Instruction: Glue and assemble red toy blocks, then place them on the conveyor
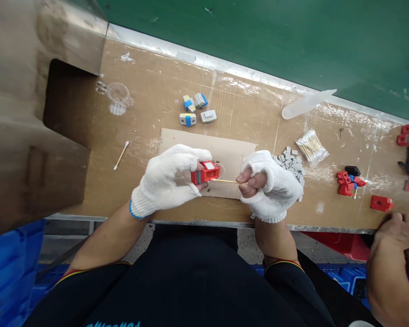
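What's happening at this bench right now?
A person in white fingerless gloves holds a small red part in the left hand and touches a cotton swab, pinched in the right hand, to its side. They work over a cardboard sheet. Grey pieces, a swab bag and more red parts lie to the right. Another person's hand shows at the lower right.

Single view, head cam, worn by person seated at bench. Looks fwd and steeply down, almost top-down over own lap. Close range: left hand (167,179) and right hand (271,186) sit near frame centre, forearms enter from near edge. Cardboard-covered bench (245,113) fills mid frame; green wall (259,36) along far edge. Horizon tilted, bench edge drops toward right. Co-worker's hand (393,263) cuts near-right corner. No 2nd view to overlap.
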Demonstrator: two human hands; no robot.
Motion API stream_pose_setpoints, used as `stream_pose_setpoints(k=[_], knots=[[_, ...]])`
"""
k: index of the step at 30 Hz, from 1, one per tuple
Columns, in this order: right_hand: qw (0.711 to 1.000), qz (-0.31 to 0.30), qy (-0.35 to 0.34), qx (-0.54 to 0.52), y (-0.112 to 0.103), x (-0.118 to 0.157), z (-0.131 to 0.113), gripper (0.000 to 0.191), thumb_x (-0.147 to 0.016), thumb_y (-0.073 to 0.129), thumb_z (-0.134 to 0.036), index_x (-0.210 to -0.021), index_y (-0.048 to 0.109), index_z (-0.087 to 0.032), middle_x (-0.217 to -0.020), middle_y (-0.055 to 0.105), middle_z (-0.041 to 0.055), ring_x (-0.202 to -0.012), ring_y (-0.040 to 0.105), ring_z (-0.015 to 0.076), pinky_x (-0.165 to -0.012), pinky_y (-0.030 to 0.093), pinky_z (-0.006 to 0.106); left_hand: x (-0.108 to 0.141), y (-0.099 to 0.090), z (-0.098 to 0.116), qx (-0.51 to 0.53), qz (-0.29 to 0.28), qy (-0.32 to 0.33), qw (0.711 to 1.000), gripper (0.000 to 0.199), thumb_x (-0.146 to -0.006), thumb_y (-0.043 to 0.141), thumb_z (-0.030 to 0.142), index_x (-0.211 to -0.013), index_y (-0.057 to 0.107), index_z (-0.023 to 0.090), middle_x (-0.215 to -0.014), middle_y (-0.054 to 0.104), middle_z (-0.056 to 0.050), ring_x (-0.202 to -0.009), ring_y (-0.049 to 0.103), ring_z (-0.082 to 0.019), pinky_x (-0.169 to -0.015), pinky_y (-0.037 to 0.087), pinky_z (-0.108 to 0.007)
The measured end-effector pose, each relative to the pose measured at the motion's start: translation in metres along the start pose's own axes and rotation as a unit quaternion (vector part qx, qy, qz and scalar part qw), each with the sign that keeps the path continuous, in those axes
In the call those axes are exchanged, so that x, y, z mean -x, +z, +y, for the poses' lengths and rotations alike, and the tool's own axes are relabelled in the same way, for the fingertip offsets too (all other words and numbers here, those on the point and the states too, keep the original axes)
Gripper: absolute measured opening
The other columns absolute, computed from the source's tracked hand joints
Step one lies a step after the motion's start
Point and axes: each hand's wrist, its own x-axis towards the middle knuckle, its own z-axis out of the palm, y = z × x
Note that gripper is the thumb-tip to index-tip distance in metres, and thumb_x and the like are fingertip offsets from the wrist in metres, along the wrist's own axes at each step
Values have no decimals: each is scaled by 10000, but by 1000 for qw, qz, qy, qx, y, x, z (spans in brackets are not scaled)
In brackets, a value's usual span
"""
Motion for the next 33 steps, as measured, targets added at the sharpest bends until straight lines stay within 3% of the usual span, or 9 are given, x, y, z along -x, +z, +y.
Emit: stream_pose_setpoints(k=[6, 9, 14, 18, 23, 30, 32, 33], knots=[[1000, 4, 5, 21, -2, 0, -2, 374, -1041, 821, -330, -703, 666, -290, -663, 756, -29, -542, 699, 180, -506, 565, 349, -5, 1, 2, -12, 16, 22, 1000, 301, -897, 999, 221, -1115, 794, 254, -1151, 916, -104, -939, 876, -273, -833, 731, -423], [1000, -1, 15, 27, -2, 1, -1, 398, -1047, 823, -368, -692, 658, -291, -647, 735, -29, -548, 690, 182, -519, 585, 357, -8, 1, 3, 1, 10, -4, 1000, 238, -922, 983, 252, -1074, 801, 266, -1115, 918, -78, -905, 865, -258, -830, 708, -411], [1000, 20, -9, 6, -1, 0, -1, 341, -1027, 826, -266, -739, 646, -293, -683, 765, -44, -542, 713, 175, -494, 580, 338, -10, 0, 6, 7, -12, -24, 1000, 156, -977, 927, 278, -985, 771, 267, -1010, 897, -53, -835, 828, -234, -789, 681, -397], [1000, 22, -12, 8, -1, -2, -2, 319, -1016, 821, -248, -753, 648, -297, -686, 771, -44, -533, 724, 182, -489, 594, 341, -9, 0, 5, 17, 3, -27, 999, 210, -935, 979, 267, -1031, 791, 274, -1073, 912, -58, -892, 849, -240, -859, 707, -412], [999, 27, -13, 34, 0, -2, -2, 407, -1098, 768, -390, -732, 617, -298, -632, 696, -45, -517, 680, 173, -472, 582, 340, -7, -1, 4, 3, 6, -13, 1000, 218, -946, 976, 269, -1079, 803, 274, -1094, 919, -68, -929, 866, -248, -852, 714, -410], [995, 103, -4, -15, -21, 3, 6, 357, -1082, 830, -384, -794, 634, -307, -715, 721, -40, -613, 722, 176, -510, 587, 330, 0, -3, 0, 73, 33, -31, 996, 360, -861, 1024, 180, -1112, 781, 268, -1205, 916, -102, -1027, 898, -282, -918, 744, -431], [998, 56, -12, 17, -29, 0, 7, 301, -1063, 828, -303, -818, 652, -305, -749, 754, -35, -671, 739, 191, -577, 592, 362, 1, -2, 0, 103, 45, -39, 993, 350, -868, 992, 155, -1121, 774, 262, -1253, 910, -111, -1062, 905, -289, -929, 753, -427], [999, 4, -22, 42, -31, -3, 7, 273, -1056, 813, -253, -836, 658, -300, -772, 777, -36, -697, 744, 191, -629, 590, 376, 2, -1, 1, 114, 48, -47, 991, 342, -870, 973, 139, -1118, 770, 259, -1272, 908, -112, -1066, 906, -287, -936, 755, -424]])
